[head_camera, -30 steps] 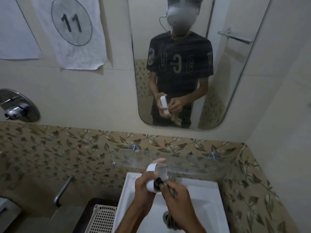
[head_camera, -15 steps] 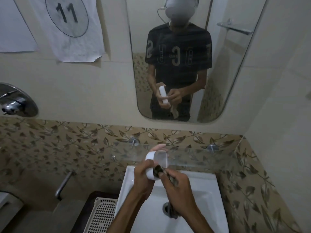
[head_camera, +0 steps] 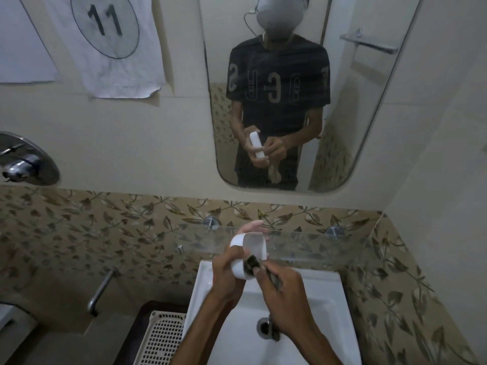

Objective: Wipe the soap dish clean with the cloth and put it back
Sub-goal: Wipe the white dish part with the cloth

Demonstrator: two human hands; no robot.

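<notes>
1. Two hands at work nearest the camera, over the white sink (head_camera: 311, 312): right hand (head_camera: 286, 293) curled round a dark cloth (head_camera: 253, 263), pushing a wad of it into the soap dish (head_camera: 249, 250).
2. Left hand (head_camera: 229, 270) wrapped round the same white dish, thumb across its near side and fingertips showing past its far edge; dish held on end, open face turned toward the right hand, raised above the basin and touching nothing else.
3. Judged stage: wiping under way, not finished. Cloth sits at the lower end of the dish hollow; upper end looks pale and bare, though too small to say whether clean or merely unwiped.
4. Remaining, by the look of it: the rest of the hollow, perhaps rim and underside, then the return.
5. Just beyond the hands, glass shelf (head_camera: 316, 245) on two metal studs along the leaf-patterned tile; a likely resting place for the dish, but cannot tell for certain from this view.
6. Farther off, mirror (head_camera: 369, 114) repeats the scene: white dish upright in one hand, pale strip of cloth hanging from the other.
7. Off to the left, perforated basket (head_camera: 163, 335) and wall tap fitting (head_camera: 23, 162), neither involved.
</notes>
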